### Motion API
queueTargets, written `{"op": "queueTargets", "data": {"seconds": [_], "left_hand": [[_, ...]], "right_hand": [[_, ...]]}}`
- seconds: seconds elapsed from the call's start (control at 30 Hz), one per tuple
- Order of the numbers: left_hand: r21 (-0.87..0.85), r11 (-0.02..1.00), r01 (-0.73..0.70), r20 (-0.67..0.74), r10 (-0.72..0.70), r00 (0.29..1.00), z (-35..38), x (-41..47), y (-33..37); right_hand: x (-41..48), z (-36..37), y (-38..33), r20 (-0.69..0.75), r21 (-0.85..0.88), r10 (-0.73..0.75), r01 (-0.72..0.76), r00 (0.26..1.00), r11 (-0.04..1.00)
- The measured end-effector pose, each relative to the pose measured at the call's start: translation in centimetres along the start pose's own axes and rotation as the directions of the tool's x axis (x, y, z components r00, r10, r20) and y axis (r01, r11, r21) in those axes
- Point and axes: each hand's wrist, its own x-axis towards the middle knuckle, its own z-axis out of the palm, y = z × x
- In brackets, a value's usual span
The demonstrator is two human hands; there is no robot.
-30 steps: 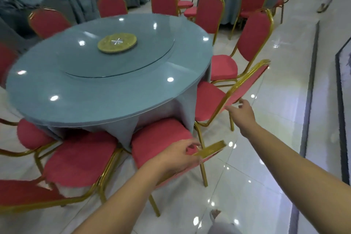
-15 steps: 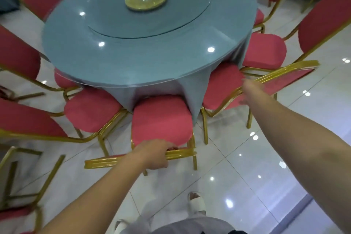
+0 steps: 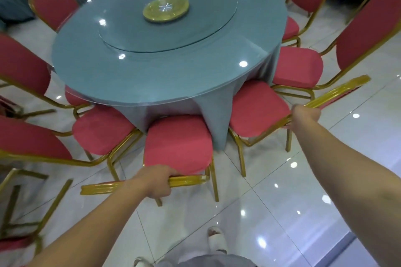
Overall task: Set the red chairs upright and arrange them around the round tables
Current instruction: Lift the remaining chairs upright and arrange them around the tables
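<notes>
A round table [image 3: 152, 76] with a blue-grey cloth and a glass turntable stands ahead of me. Right in front, a red chair with a gold frame [image 3: 178, 147] stands upright, its seat tucked to the table's edge. My left hand [image 3: 154, 182] grips the gold top rail of its backrest. To its right stands a second red chair [image 3: 258, 110], also upright. My right hand [image 3: 303, 117] grips the gold top rail of that one's backrest. Several more red chairs ring the table.
A gold disc [image 3: 166, 10] lies at the turntable's centre. An overturned chair frame [image 3: 23, 208] lies on the floor at lower left. More upright chairs [image 3: 364, 30] stand at right. Glossy white tiles [image 3: 282, 212] stretch to the lower right, and my feet [image 3: 217, 240] show below.
My view has tilted down and come closer to the table. Both chairs now sit nearer the table edge, the front one squared to it. Both hands keep hold of the top rails.
</notes>
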Motion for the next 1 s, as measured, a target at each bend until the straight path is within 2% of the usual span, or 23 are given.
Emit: {"op": "queueTargets", "data": {"seconds": [0.1, 0.23, 0.53, 0.63, 0.7, 0.77, 0.8, 0.83, 0.87, 0.93, 1.0], "left_hand": [[0.044, 0.999, -0.024, -0.034, 0.025, 0.999, -0.3, -0.2, 0.5], [0.057, 0.997, -0.043, -0.008, 0.044, 0.999, -0.6, -0.1, 0.7], [0.08, 0.994, -0.078, -0.019, 0.08, 0.997, -0.8, -0.2, 1.0], [0.073, 0.995, -0.067, -0.021, 0.068, 0.997, -0.9, -0.4, 1.0], [0.058, 0.997, -0.06, -0.031, 0.062, 0.998, -0.7, -0.6, 1.0], [0.048, 0.996, -0.076, -0.033, 0.077, 0.996, -0.5, -0.7, 1.0], [0.045, 0.995, -0.091, -0.03, 0.092, 0.995, -0.5, -0.7, 1.0], [0.035, 0.993, -0.109, -0.029, 0.11, 0.994, -0.5, -0.7, 0.9], [0.013, 0.991, -0.13, -0.027, 0.13, 0.991, -0.6, -0.8, 0.8], [-0.08, 0.98, -0.18, -0.038, 0.178, 0.983, -1.0, -1.0, 0.4], [-0.208, 0.952, -0.223, -0.07, 0.213, 0.975, -1.6, -1.6, -0.3]], "right_hand": [[2.1, -4.2, -0.7, -0.079, -0.005, 0.014, -0.015, 0.997, 1.0], [2.6, -8.4, 0.3, -0.122, -0.005, 0.008, -0.009, 0.993, 1.0], [0.0, -9.4, 4.4, -0.134, 0.035, 0.007, -0.003, 0.991, 0.999], [-0.7, -9.5, 3.6, -0.085, -0.004, 0.025, -0.025, 0.996, 1.0], [-1.9, -9.1, 2.8, -0.112, -0.063, 0.055, -0.062, 0.992, 0.996], [-4.9, -7.5, 3.1, -0.136, -0.195, -0.01, -0.017, 0.991, 0.981], [-7.4, -6.3, 3.8, -0.086, -0.277, -0.112, 0.084, 0.99, 0.957], [-10.0, -4.8, 4.8, 0.037, -0.321, -0.221, 0.221, 0.975, 0.921], [-12.7, -3.1, 6.1, 0.214, -0.286, -0.311, 0.364, 0.926, 0.886], [-18.3, 0.6, 8.2, 0.554, -0.142, -0.351, 0.501, 0.755, 0.854], [-23.3, 4.0, 9.0, 0.742, -0.108, -0.325, 0.584, 0.586, 0.805]]}}
